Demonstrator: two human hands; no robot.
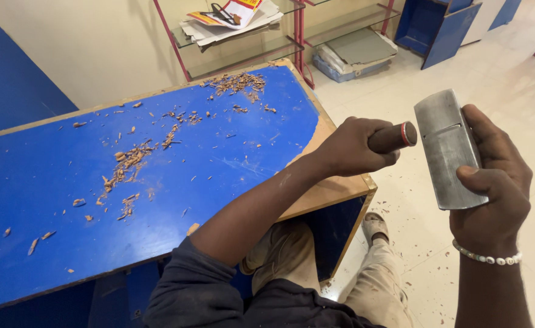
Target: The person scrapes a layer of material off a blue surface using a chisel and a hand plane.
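Right hand [492, 182] clamped round the grey metal block [448, 152], thumb over its near face, fingers behind; left hand [352, 146] closed tight on a brown wooden handle [392, 137] with a red-and-white ring, its end just beside the block's left edge. Both held right of the blue table [67, 176], over the tiled floor. Block looks heavy, rigid, smooth, probably slippery; best gripped across its long edges. Wood shavings [128, 164] scattered on the table.
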